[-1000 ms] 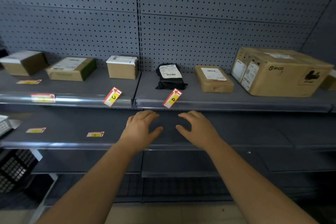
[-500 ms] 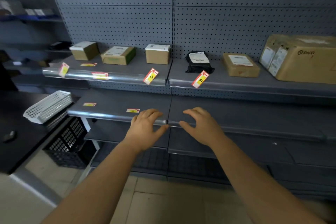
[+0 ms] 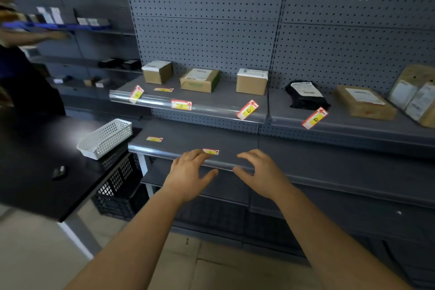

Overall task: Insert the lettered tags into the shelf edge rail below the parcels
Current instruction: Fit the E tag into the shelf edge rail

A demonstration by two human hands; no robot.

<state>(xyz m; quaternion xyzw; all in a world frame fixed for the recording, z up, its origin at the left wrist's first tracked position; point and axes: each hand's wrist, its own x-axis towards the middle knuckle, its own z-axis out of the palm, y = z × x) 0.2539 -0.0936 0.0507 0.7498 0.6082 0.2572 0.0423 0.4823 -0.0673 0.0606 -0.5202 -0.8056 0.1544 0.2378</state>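
Several parcels stand on the upper shelf, among them a small brown box [image 3: 251, 81] and a black bag [image 3: 306, 95]. Red-and-yellow lettered tags sit along its clear edge rail [image 3: 211, 110]: one flat [image 3: 181, 104], three tilted [image 3: 136, 94] [image 3: 247, 109] [image 3: 315, 118]. Another tag [image 3: 163, 89] lies on the shelf top. Two loose tags [image 3: 154, 139] [image 3: 211, 151] lie on the lower shelf [image 3: 188, 139]. My left hand [image 3: 188, 175] and my right hand [image 3: 261, 172] hover open over that shelf's front edge, holding nothing; my left fingertips are just short of the nearer loose tag.
A white perforated basket [image 3: 106, 138] rests on a black table [image 3: 35, 160] at the left, with a black crate [image 3: 120, 193] beneath. Another person's arm [image 3: 33, 37] reaches toward shelves at the far left. A large cardboard box [image 3: 416, 94] stands at the right edge.
The view has swung left and pulled back, bringing the table, basket and another person into sight. Both hands stay open and empty, now over the lower shelf's front edge.
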